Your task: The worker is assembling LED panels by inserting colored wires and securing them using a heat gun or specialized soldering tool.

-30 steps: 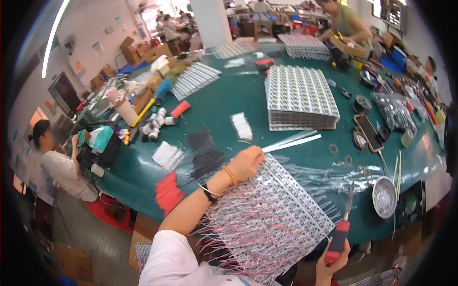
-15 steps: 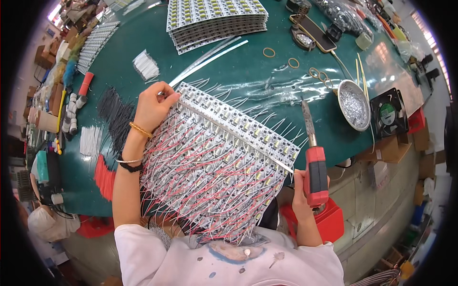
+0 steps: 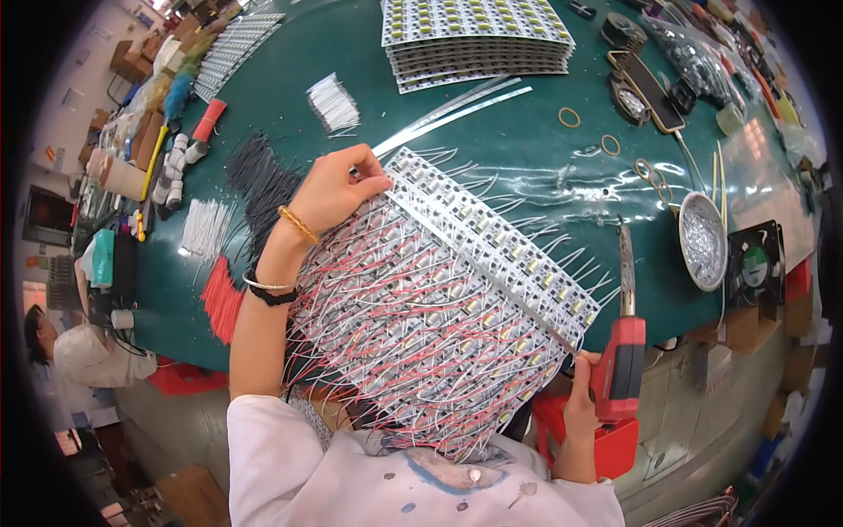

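A large mat of LED strips (image 3: 439, 290) joined by red and white wires lies from the green table (image 3: 527, 167) down onto my lap. My left hand (image 3: 334, 189) grips the mat's far left corner, with a gold bracelet and a dark band on the wrist. My right hand (image 3: 581, 391) holds a red-handled soldering iron (image 3: 622, 351) upright at the mat's right end, its metal tip pointing away from me just past the strip edge.
A stack of LED panels (image 3: 474, 35) lies at the back, two loose strips (image 3: 457, 110) in front of it. Bundles of white (image 3: 334, 104), black (image 3: 263, 180) and red wires (image 3: 224, 299) lie left. A metal bowl (image 3: 702, 241), fan (image 3: 757, 263) and rubber bands (image 3: 571, 116) sit right. A seated person (image 3: 79, 351) is at far left.
The view has swung down from the far table onto the mat. My left hand stays on the mat's corner; my right hand with the soldering iron has come closer to the mat's right end.
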### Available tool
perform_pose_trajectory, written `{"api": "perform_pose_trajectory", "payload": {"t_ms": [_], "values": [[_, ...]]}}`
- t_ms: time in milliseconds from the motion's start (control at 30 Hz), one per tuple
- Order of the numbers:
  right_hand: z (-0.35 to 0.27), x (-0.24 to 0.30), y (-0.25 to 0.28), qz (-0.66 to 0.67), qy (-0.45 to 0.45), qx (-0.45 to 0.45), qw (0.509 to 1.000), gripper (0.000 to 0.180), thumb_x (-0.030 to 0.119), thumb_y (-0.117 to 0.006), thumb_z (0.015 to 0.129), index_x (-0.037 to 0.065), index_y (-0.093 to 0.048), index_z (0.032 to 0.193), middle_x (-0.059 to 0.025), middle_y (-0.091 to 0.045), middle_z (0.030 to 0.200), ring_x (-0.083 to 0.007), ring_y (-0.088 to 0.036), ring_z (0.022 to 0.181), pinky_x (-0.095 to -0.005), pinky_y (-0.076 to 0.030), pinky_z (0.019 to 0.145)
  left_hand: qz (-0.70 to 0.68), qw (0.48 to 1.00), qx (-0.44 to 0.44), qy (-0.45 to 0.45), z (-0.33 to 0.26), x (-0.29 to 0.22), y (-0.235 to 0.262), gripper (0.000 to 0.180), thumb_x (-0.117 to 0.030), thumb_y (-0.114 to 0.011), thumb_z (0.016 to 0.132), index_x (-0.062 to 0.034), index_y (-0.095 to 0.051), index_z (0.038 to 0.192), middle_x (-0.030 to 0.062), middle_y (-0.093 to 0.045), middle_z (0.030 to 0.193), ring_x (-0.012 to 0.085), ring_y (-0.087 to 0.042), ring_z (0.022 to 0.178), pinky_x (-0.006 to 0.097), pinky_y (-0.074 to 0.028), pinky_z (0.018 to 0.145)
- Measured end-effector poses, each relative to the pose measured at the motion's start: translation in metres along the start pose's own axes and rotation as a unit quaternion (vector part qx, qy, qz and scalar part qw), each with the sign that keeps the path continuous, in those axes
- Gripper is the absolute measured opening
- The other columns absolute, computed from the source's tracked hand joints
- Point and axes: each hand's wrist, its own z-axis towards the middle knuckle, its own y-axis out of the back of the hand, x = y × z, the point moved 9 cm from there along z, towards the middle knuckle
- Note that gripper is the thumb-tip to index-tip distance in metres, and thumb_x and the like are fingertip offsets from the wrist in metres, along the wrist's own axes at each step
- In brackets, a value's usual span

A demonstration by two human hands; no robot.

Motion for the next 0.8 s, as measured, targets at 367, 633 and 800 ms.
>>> {"api": "perform_pose_trajectory", "payload": {"t_ms": [367,633,800], "values": [[-0.006,0.018,-0.003,0.02,0.055,-0.096,0.994,0.024,0.004,-0.066,0.083,-0.003,-0.051,0.1,-0.0114,-0.057,0.092,-0.0214,-0.058,0.082,-0.0329,-0.045,0.08,0.064,0.996,-0.024,-0.049,-0.015,-0.007,0.011,0.016,-0.013,-0.072,0.077,-0.0013,-0.062,0.079,0.0038,-0.064,0.07,0.0086,-0.053,0.059,0.026,-0.044,0.054],[-0.011,0.0,-0.004,0.021,0.003,-0.104,0.994,0.014,0.005,-0.06,0.088,-0.005,-0.056,0.097,-0.0125,-0.059,0.101,-0.0193,-0.058,0.086,-0.0328,-0.046,0.079,0.019,0.994,0.09,-0.059,-0.008,-0.017,0.007,0.017,-0.017,-0.073,0.076,-0.0008,-0.067,0.078,0.0053,-0.067,0.07,0.0095,-0.06,0.065,0.026,-0.047,0.059],[0.0,0.017,0.003,0.039,0.001,-0.114,0.993,0.016,0.006,-0.061,0.087,-0.005,-0.056,0.098,-0.013,-0.06,0.1,-0.0204,-0.058,0.085,-0.033,-0.046,0.078,-0.145,0.982,0.117,-0.031,-0.024,-0.002,0.021,0.017,-0.017,-0.07,0.079,-0.001,-0.066,0.078,-0.0013,-0.061,0.066,0.0047,-0.05,0.058,0.023,-0.041,0.054]]}}
